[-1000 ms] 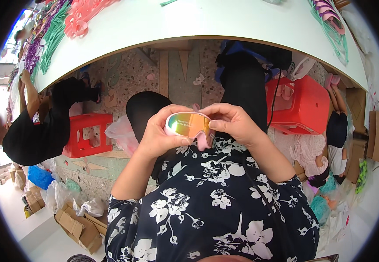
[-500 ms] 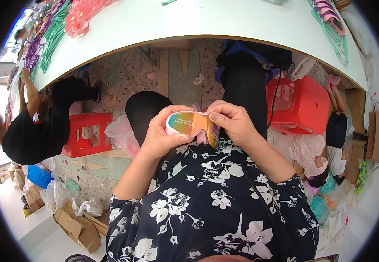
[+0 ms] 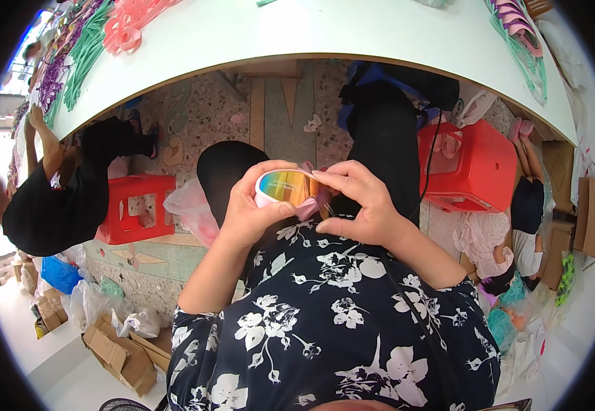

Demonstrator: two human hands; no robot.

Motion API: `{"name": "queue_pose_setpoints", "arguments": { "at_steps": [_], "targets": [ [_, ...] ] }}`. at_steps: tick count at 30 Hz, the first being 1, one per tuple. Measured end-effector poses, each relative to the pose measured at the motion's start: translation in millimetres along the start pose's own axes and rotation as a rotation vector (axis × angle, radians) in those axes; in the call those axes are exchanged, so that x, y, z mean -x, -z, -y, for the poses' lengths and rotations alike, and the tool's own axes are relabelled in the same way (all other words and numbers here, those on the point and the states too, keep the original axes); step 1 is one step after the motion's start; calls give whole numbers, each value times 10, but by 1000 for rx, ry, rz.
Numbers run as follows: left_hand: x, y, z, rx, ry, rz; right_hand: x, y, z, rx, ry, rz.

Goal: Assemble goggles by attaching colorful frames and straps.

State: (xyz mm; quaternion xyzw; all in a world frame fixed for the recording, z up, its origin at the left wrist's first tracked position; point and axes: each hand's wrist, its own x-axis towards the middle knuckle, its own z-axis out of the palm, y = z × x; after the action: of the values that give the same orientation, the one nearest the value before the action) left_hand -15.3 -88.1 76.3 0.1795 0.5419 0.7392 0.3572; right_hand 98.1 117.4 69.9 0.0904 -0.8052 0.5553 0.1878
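Observation:
Above my lap I see swim goggles with a pale pink frame and mirrored lenses that shine from blue-green to orange. A clear film with print seems to cover the nearer lens. My left hand grips their left end, its thumb along the lower rim and its fingers behind. At the other end, my right hand has its thumb and forefinger spread apart, the forefinger by the upper rim. The right lens is turned away and partly hidden in shadow; whether the right fingertips touch the frame is hard to tell.
Beyond my knees curves a white table with coral straps, green straps and more goggles. Red stools stand on both sides. A person in black sits at left. Cardboard boxes and plastic bags lie lower left.
My right thumb and forefinger have come apart from the pinch at the nose bridge. The goggles have turned, so the right lens now faces away; my left hand keeps its hold.

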Motion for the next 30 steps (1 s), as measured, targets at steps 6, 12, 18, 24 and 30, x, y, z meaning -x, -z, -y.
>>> {"name": "queue_pose_setpoints", "arguments": {
  "at_steps": [6, 12, 18, 24, 30],
  "targets": [
    [17, 20, -31, -117, -65, 26, -9, -13, 11, 69, 74, -38],
    [-20, 66, 2, -168, -101, 71, 17, 2, -13, 31, 17, -41],
    [-28, 70, 16, -157, -75, 73, 26, -11, -49, 29, 20, -59],
    [-195, 163, -332, -737, -249, 232, 3, 18, -29, 76, 32, -41],
    [-303, -1, -687, -1225, -448, 413, -95, 26, -44, 90, 160, -8]
  ]
}}
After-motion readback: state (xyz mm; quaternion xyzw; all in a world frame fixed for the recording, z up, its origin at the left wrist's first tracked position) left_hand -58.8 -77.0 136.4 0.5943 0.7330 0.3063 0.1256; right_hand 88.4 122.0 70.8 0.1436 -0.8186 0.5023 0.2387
